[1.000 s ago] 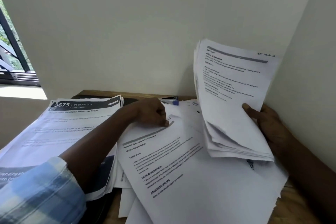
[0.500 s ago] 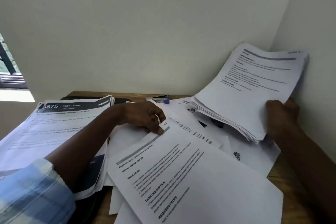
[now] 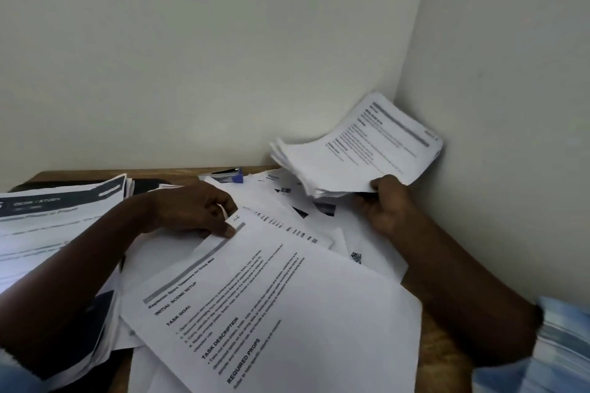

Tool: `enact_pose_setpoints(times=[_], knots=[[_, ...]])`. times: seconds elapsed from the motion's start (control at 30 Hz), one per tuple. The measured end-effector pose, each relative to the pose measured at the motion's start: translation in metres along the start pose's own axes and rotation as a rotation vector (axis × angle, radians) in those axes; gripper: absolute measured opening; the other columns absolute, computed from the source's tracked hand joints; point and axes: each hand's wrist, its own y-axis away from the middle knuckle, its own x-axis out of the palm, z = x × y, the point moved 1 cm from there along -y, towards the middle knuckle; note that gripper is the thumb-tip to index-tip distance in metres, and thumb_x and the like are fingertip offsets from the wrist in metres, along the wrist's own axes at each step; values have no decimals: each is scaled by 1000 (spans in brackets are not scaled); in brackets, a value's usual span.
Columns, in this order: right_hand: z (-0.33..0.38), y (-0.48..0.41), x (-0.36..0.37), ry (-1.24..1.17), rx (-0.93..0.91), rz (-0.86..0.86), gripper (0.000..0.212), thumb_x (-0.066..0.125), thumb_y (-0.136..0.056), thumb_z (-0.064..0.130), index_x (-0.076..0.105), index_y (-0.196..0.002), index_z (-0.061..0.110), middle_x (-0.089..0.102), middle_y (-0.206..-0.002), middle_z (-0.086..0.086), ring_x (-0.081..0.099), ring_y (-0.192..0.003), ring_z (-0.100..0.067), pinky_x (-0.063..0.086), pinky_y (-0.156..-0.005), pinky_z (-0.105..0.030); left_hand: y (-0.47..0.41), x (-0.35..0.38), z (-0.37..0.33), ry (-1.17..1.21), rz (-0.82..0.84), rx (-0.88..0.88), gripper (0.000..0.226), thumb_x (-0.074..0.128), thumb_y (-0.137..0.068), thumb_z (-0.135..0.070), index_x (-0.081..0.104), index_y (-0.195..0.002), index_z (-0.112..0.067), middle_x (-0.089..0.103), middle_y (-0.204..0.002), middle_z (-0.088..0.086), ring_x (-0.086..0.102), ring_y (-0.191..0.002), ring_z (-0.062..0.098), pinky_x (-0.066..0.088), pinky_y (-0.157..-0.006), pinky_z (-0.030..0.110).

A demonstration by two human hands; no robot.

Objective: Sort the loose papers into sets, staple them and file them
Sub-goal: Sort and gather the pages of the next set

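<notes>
Since a moment ago your right hand (image 3: pixel 388 201) has carried its stack of papers (image 3: pixel 360 153) down from upright in front of you into the corner where the two walls meet, and the stack now lies tilted low, its far edge close against the right wall (image 3: pixel 510 105). Your fingers are closed around the stack's near edge, thumb on top. Your left hand (image 3: pixel 194 210) has barely shifted: it pinches the top corner of a printed sheet (image 3: pixel 271 306) between thumb and fingers, the sheet lying slanted over the loose papers (image 3: pixel 319 220) spread across the wooden desk (image 3: pixel 443 351). To your left sits a second pile (image 3: pixel 57 217) with a dark header band on its top page, your left forearm crossing over it. A stapler (image 3: pixel 228 174) with a blue end lies at the back of the desk, just beyond your left hand, partly under the scattered pages.
</notes>
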Motion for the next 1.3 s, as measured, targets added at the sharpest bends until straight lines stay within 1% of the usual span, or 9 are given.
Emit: enact_pose_setpoints(times=[0.33, 0.5, 0.6, 0.73, 0.87, 1.0, 1.17, 1.23, 1.3], knots=[[8, 49, 10, 742, 193, 255, 34, 55, -105, 35, 68, -108, 3, 76, -105, -25, 74, -74, -34, 62, -57, -34, 6, 3, -13, -55, 5, -10, 16, 83, -88, -25, 68, -85, -19, 59, -60, -11, 50, -54, 3, 37, -52, 13], [2, 69, 21, 1394, -400, 389, 37, 61, -100, 46, 75, -90, 14, 77, -85, -2, 74, -76, -25, 59, -70, -41, 11, 5, -21, 30, -26, 155, 43, 77, -93, -25, 47, -66, -12, 44, -60, -1, 40, -56, 9, 33, -53, 17], [-9, 74, 33, 1326, -520, 559, 28, 68, -93, 53, 76, -92, 26, 74, -89, 11, 69, -86, -6, 55, -81, -34, 11, 9, -31, 126, -48, 221, 39, 76, -94, -22, 55, -61, -22, 47, -59, -10, 43, -58, 7, 36, -58, 23], [-18, 70, 34, 1307, -361, 772, 9, 69, -87, 21, 70, -78, 22, 68, -75, 3, 60, -73, -9, 47, -70, -37, 10, 10, -35, 237, -154, 216, 8, 74, -96, -25, 78, -89, -24, 73, -79, -8, 63, -72, 5, 45, -65, 28], [-27, 63, 16, 1501, -469, 656, 8, 48, -70, 28, 52, -63, 29, 53, -64, 10, 51, -63, -10, 39, -61, -34, -3, -2, -4, -123, -435, 0, 29, 78, -87, -49, 74, -107, -28, 71, -117, -5, 63, -109, 14, 50, -98, 36], [-27, 56, 11, 1603, -474, 657, 5, 46, -67, 30, 49, -63, 30, 56, -70, 10, 55, -68, -12, 38, -63, -29, -7, -2, 8, -429, -345, -238, 67, 70, -77, -78, 58, -128, -36, 54, -147, -6, 50, -135, 21, 39, -113, 44], [3, 72, 10, 1586, -245, 910, 23, 57, -75, 5, 49, -57, 17, 46, -55, 12, 45, -50, -4, 35, -52, -23, -8, 7, 5, -431, -332, -162, 83, 67, -71, -86, 50, -139, -42, 44, -156, -13, 40, -145, 18, 30, -120, 46], [14, 73, 6, 1609, -190, 915, 3, 57, -65, 12, 58, -61, 13, 53, -60, 3, 51, -57, -11, 40, -54, -27, -7, 13, 1, -364, -281, -38, 89, 63, -63, -94, 50, -137, -47, 40, -157, -22, 38, -145, 11, 27, -121, 43], [23, 73, 0, 1610, -138, 845, 17, 63, -59, 19, 72, -73, 14, 65, -68, -9, 61, -66, -19, 46, -60, -33, -5, 19, -8, -303, -190, 49, 87, 68, -62, -91, 52, -136, -48, 41, -153, -26, 39, -141, 5, 29, -121, 37]])
